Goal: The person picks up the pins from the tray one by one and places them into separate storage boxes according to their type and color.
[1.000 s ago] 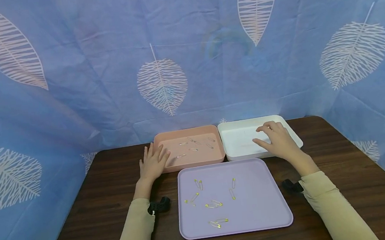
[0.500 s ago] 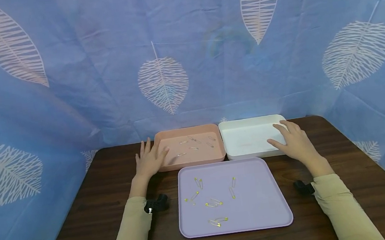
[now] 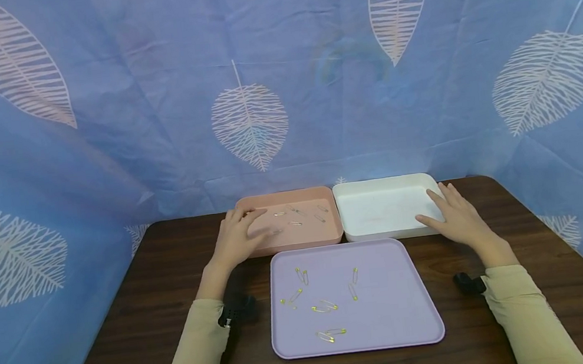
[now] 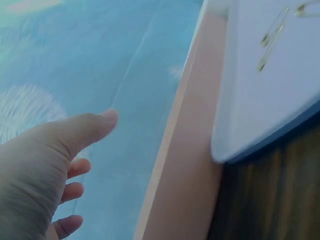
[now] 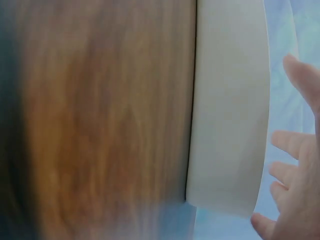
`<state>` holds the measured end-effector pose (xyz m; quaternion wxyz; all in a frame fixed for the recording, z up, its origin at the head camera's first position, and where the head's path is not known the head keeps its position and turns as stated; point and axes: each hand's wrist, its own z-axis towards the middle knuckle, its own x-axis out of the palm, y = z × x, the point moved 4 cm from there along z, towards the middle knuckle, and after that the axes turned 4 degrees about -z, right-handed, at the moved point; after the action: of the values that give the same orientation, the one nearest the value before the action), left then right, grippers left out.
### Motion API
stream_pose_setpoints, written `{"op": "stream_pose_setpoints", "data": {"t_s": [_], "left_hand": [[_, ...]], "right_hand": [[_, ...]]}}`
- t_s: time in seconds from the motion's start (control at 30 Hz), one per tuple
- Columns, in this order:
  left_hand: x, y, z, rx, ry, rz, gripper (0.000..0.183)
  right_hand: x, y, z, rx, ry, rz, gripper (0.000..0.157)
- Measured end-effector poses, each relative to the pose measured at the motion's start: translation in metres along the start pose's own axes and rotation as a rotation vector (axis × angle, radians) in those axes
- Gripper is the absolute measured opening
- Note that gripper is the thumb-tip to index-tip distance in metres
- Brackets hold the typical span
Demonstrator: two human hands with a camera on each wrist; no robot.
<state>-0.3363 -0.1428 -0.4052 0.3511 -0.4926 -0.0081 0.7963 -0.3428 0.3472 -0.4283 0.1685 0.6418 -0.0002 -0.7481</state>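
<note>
My left hand (image 3: pixel 234 238) hovers over the left end of the pink tray (image 3: pixel 290 246), thumb and index finger apart with nothing between them. Several silver safety pins (image 3: pixel 319 218) lie loose in that tray, and the thumb overlaps one of them in the head view. At the right end of the white tray (image 3: pixel 379 205), my right hand (image 3: pixel 463 220) has its fingers spread and holds nothing. No pins show inside the white tray. Nearer me, the lilac tray (image 3: pixel 395 307) carries several yellow-headed safety pins (image 3: pixel 325 337), mostly in pairs on its left half.
Both deeper trays stand side by side at the back of the dark wooden table (image 3: pixel 127 341), with the lilac tray in front of them. A blue cloth (image 3: pixel 317 120) with white leaf prints hangs behind and to both sides.
My right hand has moved right, from above the white tray to its right end. My left hand has shifted from the pink tray's left edge inward over it, its fingers now bent more.
</note>
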Motion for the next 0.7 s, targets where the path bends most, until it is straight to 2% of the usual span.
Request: {"op": "stream_pose_setpoints", "data": {"t_s": [0.13,0.27,0.43,0.7], "left_hand": [[0.009,-0.012,-0.005,0.067,0.075,-0.056,0.039],[0.020,-0.019,-0.014,0.078,0.189,-0.126,0.032],[0.032,-0.026,-0.020,0.096,0.278,-0.075,0.028],[0.045,-0.037,-0.022,0.165,0.329,0.022,0.019]], "right_hand": [[0.003,-0.005,0.000,0.018,0.064,0.042,0.089],[0.004,-0.010,-0.001,0.028,0.089,0.060,0.090],[0.006,-0.014,-0.003,0.040,0.125,0.055,0.092],[0.007,-0.016,-0.006,0.060,0.170,0.079,0.093]]}}
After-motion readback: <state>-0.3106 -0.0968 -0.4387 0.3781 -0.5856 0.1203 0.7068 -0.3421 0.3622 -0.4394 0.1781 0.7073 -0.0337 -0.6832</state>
